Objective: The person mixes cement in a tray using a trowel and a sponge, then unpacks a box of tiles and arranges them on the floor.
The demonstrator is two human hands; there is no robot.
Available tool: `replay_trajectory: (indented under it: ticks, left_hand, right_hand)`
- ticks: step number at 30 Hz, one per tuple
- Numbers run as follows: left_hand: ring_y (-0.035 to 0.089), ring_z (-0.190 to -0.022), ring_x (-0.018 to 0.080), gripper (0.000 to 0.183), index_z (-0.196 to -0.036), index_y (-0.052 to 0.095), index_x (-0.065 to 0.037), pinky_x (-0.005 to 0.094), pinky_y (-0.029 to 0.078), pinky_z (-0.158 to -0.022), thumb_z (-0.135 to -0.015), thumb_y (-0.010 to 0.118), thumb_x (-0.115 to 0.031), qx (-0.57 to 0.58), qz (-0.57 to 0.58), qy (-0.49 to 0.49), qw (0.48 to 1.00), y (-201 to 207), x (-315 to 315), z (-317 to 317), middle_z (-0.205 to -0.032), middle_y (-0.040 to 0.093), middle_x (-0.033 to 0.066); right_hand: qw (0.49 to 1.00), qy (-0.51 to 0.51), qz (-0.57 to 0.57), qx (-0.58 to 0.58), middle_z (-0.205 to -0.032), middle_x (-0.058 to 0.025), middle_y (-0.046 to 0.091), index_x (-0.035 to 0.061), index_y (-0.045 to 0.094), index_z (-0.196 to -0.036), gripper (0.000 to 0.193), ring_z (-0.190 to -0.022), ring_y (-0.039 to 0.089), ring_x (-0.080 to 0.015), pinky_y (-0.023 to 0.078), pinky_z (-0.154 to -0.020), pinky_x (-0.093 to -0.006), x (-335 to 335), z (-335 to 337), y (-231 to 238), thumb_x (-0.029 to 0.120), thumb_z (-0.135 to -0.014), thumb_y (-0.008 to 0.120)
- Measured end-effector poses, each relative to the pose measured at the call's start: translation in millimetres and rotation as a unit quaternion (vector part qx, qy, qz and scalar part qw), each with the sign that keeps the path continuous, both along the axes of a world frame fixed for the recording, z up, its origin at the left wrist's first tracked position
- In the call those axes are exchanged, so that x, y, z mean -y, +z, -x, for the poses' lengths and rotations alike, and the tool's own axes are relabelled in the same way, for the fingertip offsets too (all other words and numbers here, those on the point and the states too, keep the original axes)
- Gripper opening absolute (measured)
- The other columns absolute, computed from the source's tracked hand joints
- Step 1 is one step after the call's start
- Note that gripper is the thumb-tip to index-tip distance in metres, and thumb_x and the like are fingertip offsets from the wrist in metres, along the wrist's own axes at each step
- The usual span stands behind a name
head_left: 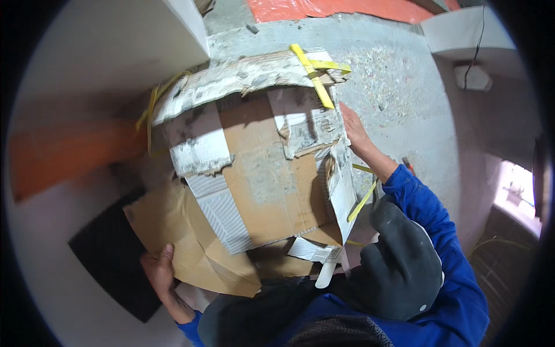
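Observation:
A worn, open cardboard box (263,179) with torn flaps, brown inside with white patches, is in front of my body. My left hand (159,269) grips the brown flap (214,248) at the box's near left, thumb on top and other fingers partly hidden. Against the outer right side of the box lies my right hand (355,127), holding it there; its fingertips are hidden by the box wall. Yellow strapping (312,75) is stuck over the far right corner, and more yellow strap (362,200) hangs along the right side. A torn white strip (328,269) dangles at the near edge.
A pale wall or panel (133,52) stands close on the left, above an orange band (75,153). A black flat piece (115,254) lies beside my left hand. Small debris (387,75) covers the grey floor beyond, with an orange-red sheet (335,8) at the far edge.

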State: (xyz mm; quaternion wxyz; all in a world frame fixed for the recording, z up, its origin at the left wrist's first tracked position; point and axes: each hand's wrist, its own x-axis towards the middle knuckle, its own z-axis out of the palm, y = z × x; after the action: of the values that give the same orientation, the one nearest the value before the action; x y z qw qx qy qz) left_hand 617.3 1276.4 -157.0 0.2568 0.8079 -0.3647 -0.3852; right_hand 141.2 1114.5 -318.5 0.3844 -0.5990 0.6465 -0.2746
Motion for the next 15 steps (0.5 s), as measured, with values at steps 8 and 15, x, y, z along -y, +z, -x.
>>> replay_trajectory:
  ticks: [8,15]
  left_hand:
    - [0.055,-0.067,0.0066,0.034,-0.087,0.07,0.007,0.0298,0.046,-0.062,-0.083,0.073,-0.026,-0.12,0.014,-0.046,0.992,-63,-20,-79,-0.071,0.066,0.0018]
    - [0.071,-0.074,0.0319,0.029,-0.107,0.07,0.001,0.041,0.054,-0.072,-0.086,0.068,-0.019,0.236,-0.197,-0.211,0.928,-103,3,-106,-0.087,0.073,0.0154]
  right_hand:
    - [0.97,0.087,0.226,-0.021,-0.116,-0.0127,0.063,0.0019,0.061,-0.124,0.036,-0.11,0.059,-0.0249,0.046,-0.097,-0.0366,-33,-64,180,0.005,-0.088,0.061]
    - [0.845,0.492,0.196,-0.079,-0.09,-0.0018,0.061,0.0122,0.066,-0.105,0.039,-0.09,0.061,-0.0216,0.045,-0.081,-0.0396,-114,-114,184,0.016,-0.068,0.074]
